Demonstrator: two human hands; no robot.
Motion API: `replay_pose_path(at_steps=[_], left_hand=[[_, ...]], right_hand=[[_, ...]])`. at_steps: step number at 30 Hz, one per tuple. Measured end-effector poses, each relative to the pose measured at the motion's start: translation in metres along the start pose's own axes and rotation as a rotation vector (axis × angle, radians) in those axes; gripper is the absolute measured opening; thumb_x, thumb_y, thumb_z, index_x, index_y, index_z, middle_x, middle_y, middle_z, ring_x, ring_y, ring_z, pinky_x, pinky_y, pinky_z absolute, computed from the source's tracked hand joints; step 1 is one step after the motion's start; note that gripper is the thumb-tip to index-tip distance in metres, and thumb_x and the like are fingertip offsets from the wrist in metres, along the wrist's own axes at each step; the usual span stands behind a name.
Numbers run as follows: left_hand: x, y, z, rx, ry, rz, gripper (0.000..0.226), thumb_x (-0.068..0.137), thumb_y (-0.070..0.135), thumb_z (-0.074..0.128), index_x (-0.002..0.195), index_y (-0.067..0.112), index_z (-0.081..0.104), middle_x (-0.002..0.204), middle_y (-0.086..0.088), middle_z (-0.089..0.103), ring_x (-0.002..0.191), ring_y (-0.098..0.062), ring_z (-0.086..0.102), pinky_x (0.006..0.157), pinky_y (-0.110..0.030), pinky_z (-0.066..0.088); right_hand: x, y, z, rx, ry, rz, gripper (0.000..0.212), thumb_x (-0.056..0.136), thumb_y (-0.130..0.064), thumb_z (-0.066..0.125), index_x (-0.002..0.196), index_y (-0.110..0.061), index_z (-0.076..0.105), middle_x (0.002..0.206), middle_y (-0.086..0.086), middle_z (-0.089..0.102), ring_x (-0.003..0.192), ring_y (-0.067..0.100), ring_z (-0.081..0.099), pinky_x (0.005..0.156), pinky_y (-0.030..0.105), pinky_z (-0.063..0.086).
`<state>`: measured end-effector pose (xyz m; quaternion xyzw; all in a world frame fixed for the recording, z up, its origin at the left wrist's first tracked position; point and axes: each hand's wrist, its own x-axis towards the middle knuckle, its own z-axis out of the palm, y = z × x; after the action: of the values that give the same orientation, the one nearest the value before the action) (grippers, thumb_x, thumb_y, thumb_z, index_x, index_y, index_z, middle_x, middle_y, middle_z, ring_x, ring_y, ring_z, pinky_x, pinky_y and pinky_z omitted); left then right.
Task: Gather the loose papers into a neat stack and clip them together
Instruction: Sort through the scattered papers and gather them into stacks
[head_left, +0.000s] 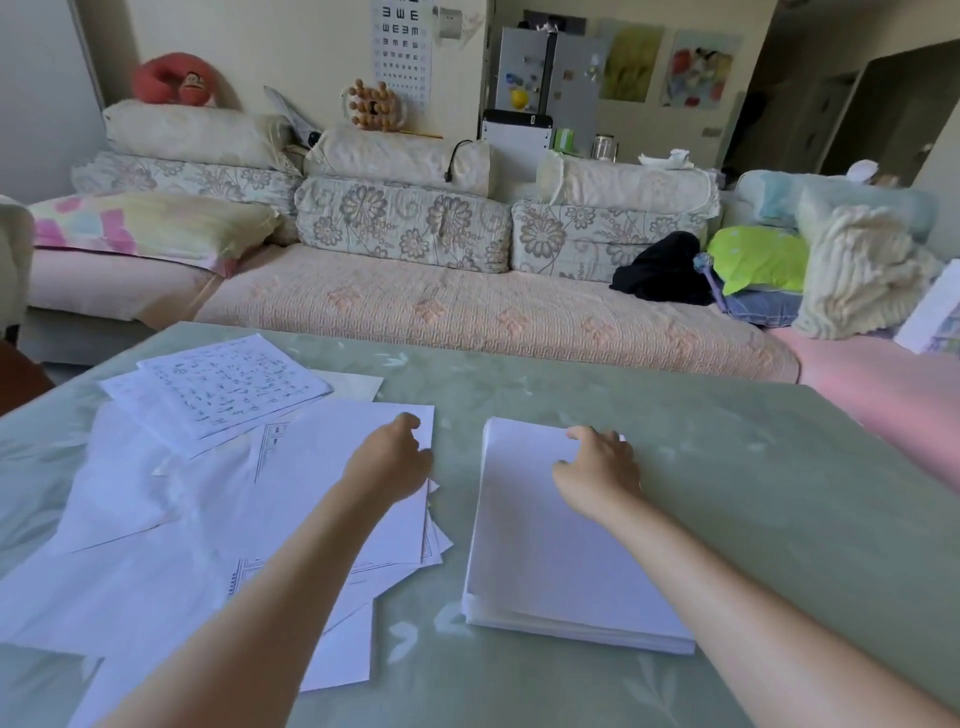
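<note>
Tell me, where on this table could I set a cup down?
Bare tabletop lies right of the neat stack, to the table's edge, and along the far strip toward the sofa. A narrow lane runs between stack and loose papers. The left half is crowded.

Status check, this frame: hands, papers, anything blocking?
Left hand on top loose sheet, right hand on stack, far edge; grips unclear. Loose papers scattered left. No clip seen.

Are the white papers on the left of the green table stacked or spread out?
Spread out: the loose white papers overlap at different angles; the neat white paper stack lies apart to their right.
</note>
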<state>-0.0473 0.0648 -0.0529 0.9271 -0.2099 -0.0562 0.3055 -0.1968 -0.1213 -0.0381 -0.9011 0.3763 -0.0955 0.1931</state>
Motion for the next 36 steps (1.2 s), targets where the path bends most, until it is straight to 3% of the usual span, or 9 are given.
replay_pose_path(at_steps=[8, 14, 18, 22, 25, 28, 30, 33, 36], left_hand=[[0.021, -0.109, -0.063, 0.042, 0.27, -0.019, 0.042, 0.092, 0.03, 0.054, 0.133, 0.024, 0.05, 0.129, 0.002, 0.057, 0.123, -0.023, 0.046, 0.094, -0.038, 0.045], [0.031, -0.187, -0.1, 0.237, 0.378, -0.063, 0.055, 0.088, 0.045, 0.059, 0.139, 0.027, 0.046, 0.145, 0.003, 0.044, 0.137, -0.023, 0.03, 0.106, -0.039, 0.03], [0.035, -0.224, -0.102, 0.257, 0.245, -0.175, 0.075, 0.086, 0.056, 0.055, 0.149, 0.026, 0.028, 0.159, 0.001, 0.022, 0.148, -0.022, 0.012, 0.116, -0.041, 0.016], [0.036, -0.237, -0.089, 0.267, 0.273, -0.177, 0.05, 0.09, 0.03, 0.043, 0.139, 0.02, 0.037, 0.142, 0.002, 0.043, 0.139, -0.022, 0.029, 0.109, -0.037, 0.022], [0.042, -0.243, -0.104, 0.149, 0.306, -0.203, 0.057, 0.086, 0.016, 0.044, 0.142, 0.022, 0.033, 0.134, 0.003, 0.054, 0.129, -0.022, 0.039, 0.097, -0.033, 0.027], [0.047, -0.252, -0.118, 0.004, 0.303, -0.239, 0.049, 0.086, 0.011, 0.044, 0.134, 0.022, 0.043, 0.128, 0.004, 0.06, 0.123, -0.022, 0.042, 0.086, -0.032, 0.025], [0.045, -0.256, -0.118, -0.01, 0.317, -0.242, 0.044, 0.088, 0.013, 0.044, 0.131, 0.022, 0.047, 0.127, 0.003, 0.06, 0.122, -0.022, 0.042, 0.086, -0.032, 0.026], [0.042, -0.256, -0.113, 0.019, 0.327, -0.227, 0.047, 0.089, 0.014, 0.045, 0.135, 0.023, 0.045, 0.131, 0.003, 0.056, 0.124, -0.022, 0.042, 0.094, -0.034, 0.029], [0.04, -0.251, -0.113, -0.052, 0.344, -0.252, 0.048, 0.095, 0.027, 0.046, 0.142, 0.021, 0.039, 0.14, 0.0, 0.05, 0.13, -0.023, 0.04, 0.103, -0.036, 0.029]], right_hand=[[0.009, -0.16, 0.068, 0.182, -0.295, -0.404, 0.041, 0.092, -0.019, 0.052, 0.133, -0.022, 0.058, 0.132, 0.0, 0.055, 0.119, 0.021, 0.055, 0.096, 0.03, 0.046], [0.022, -0.256, 0.14, 0.022, -0.407, -0.557, 0.048, 0.091, -0.03, 0.058, 0.138, -0.028, 0.051, 0.146, 0.0, 0.044, 0.133, 0.019, 0.044, 0.105, 0.03, 0.039], [0.034, -0.309, 0.177, -0.04, -0.361, -0.628, 0.067, 0.082, -0.046, 0.068, 0.142, -0.027, 0.045, 0.149, 0.001, 0.038, 0.141, 0.021, 0.033, 0.114, 0.036, 0.032], [0.043, -0.348, 0.204, -0.059, -0.439, -0.65, 0.112, 0.065, -0.072, 0.069, 0.155, -0.022, 0.025, 0.161, -0.001, 0.025, 0.149, 0.019, 0.021, 0.12, 0.039, 0.024], [0.047, -0.368, 0.221, -0.186, -0.48, -0.654, 0.12, 0.063, -0.08, 0.061, 0.159, -0.025, 0.012, 0.164, 0.002, 0.017, 0.151, 0.024, 0.014, 0.12, 0.043, 0.021], [0.044, -0.378, 0.229, -0.271, -0.372, -0.679, 0.101, 0.072, -0.085, 0.049, 0.153, -0.029, 0.028, 0.154, 0.004, 0.032, 0.143, 0.027, 0.025, 0.112, 0.042, 0.027], [0.042, -0.381, 0.233, -0.304, -0.272, -0.729, 0.081, 0.083, -0.076, 0.046, 0.147, -0.027, 0.039, 0.146, 0.005, 0.042, 0.135, 0.029, 0.036, 0.106, 0.041, 0.033], [0.04, -0.382, 0.231, -0.322, -0.131, -0.819, 0.043, 0.096, -0.037, 0.048, 0.135, -0.019, 0.048, 0.131, 0.007, 0.056, 0.122, 0.03, 0.051, 0.092, 0.038, 0.043], [0.034, -0.381, 0.222, -0.249, -0.07, -0.858, 0.026, 0.086, -0.003, 0.047, 0.108, -0.015, 0.053, 0.095, 0.005, 0.06, 0.096, 0.033, 0.059, 0.067, 0.032, 0.039]])
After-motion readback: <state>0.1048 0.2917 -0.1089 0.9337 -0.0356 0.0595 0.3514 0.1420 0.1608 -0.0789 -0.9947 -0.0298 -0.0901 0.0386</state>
